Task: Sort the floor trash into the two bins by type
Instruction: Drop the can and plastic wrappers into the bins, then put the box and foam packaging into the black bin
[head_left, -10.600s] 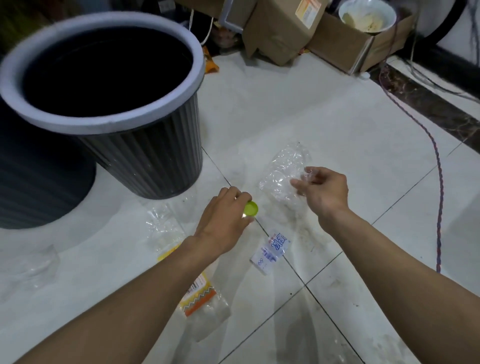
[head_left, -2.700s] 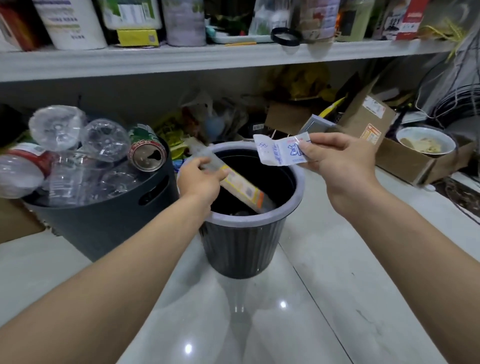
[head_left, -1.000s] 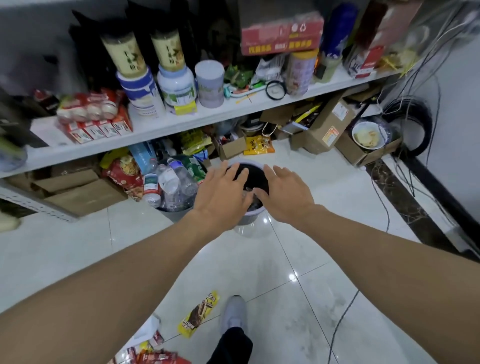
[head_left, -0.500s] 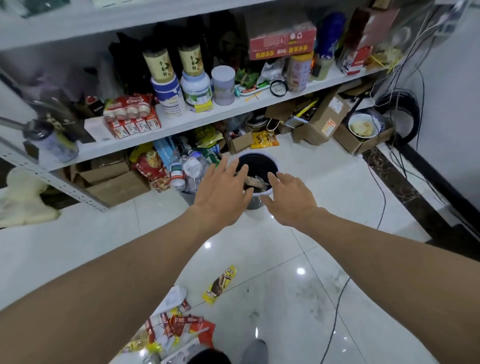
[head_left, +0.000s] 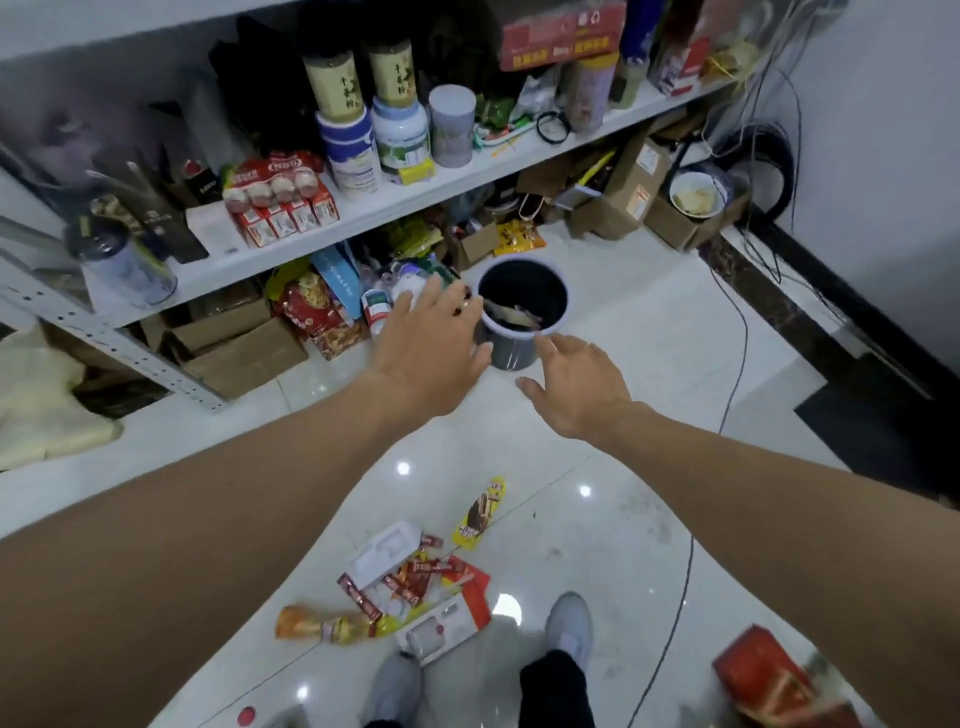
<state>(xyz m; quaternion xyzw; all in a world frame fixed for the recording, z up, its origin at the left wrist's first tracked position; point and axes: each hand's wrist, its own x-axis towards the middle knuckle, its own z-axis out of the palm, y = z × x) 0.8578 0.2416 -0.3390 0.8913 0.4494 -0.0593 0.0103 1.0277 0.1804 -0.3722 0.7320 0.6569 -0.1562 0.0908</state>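
Note:
A dark ribbed bin with a pale rim (head_left: 557, 332) stands on the white floor below the shelf, with wrappers inside. My left hand (head_left: 428, 345) stretches out empty, fingers straight, and covers most of the second bin of bottles (head_left: 387, 304) to the left. My right hand (head_left: 576, 384) hangs open and empty just in front of the ribbed bin. Near my feet lies a pile of red and orange wrappers (head_left: 415, 587) with a white plastic tray (head_left: 384, 551). A yellow snack wrapper (head_left: 480, 512) lies apart from the pile.
A white shelf (head_left: 363, 213) packed with jars and cartons runs along the back, with cardboard boxes (head_left: 234, 348) under it. A black cable (head_left: 685, 561) crosses the floor on the right. A red box (head_left: 769, 680) sits at the lower right. My shoes (head_left: 569, 623) stand by the pile.
Both wrappers I held over the ribbed bin have left my hands, which are now empty. The view has risen and pulled back, so the bins look smaller and the wrapper pile shows more fully.

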